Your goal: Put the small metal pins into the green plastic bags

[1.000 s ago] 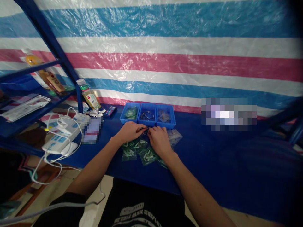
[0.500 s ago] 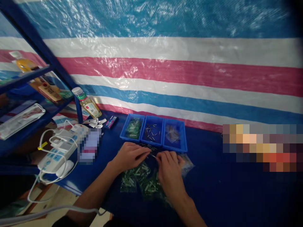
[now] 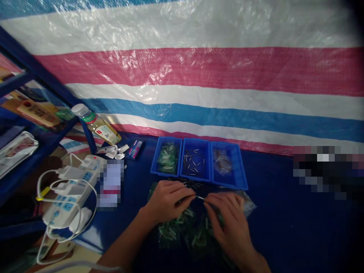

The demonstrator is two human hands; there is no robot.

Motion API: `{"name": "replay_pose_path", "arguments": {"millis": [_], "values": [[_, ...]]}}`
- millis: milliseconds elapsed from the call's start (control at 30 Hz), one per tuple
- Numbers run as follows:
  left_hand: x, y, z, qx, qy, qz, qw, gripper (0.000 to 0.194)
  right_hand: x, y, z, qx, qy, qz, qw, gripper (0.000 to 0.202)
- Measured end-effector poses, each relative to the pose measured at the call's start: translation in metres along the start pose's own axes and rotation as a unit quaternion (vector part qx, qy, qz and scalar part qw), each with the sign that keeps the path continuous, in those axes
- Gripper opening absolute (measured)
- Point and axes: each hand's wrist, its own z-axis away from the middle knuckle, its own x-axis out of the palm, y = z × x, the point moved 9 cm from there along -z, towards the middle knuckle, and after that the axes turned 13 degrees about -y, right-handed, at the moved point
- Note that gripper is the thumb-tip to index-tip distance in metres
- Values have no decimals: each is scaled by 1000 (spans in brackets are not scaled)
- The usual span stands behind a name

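Observation:
Between the fingertips of my two hands is a small, thin metal pin (image 3: 200, 197), its ends hidden by the fingers. My left hand (image 3: 170, 201) pinches it from the left, and my right hand (image 3: 229, 217) from the right. Just beyond my left fingers, loose dark pins (image 3: 193, 184) lie on the table. Underneath and around the hands are clear bags of small greenish-white pieces (image 3: 170, 232). Behind them stand three blue trays: the left tray (image 3: 152, 167) holds green bags, the middle tray (image 3: 196, 143) loose pins, and the right tray (image 3: 241, 170) a clear bag of brownish pieces.
A white power strip (image 3: 64, 203) with cables lies at left beside a blurred-out phone (image 3: 112, 182). A drink bottle (image 3: 104, 131) and small box (image 3: 134, 149) stand behind. Near my right hand lies a clear plastic bag (image 3: 248, 203). Striped sheeting (image 3: 199, 68) hangs behind the blue table (image 3: 284, 220).
The view has tilted down and come nearer, so the trays and hands look larger and further right. Both hands keep their pinch on the pin.

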Motion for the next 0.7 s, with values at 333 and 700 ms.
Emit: {"name": "replay_pose_path", "arguments": {"millis": [333,700], "values": [[5,3,-2,10,-6,28,1000,8,5,-7,4,-58,30,38,997,28],[0,16,-9,39,17,-11,999,7,-4,3,-1,-35,55,-31,997,21]]}}
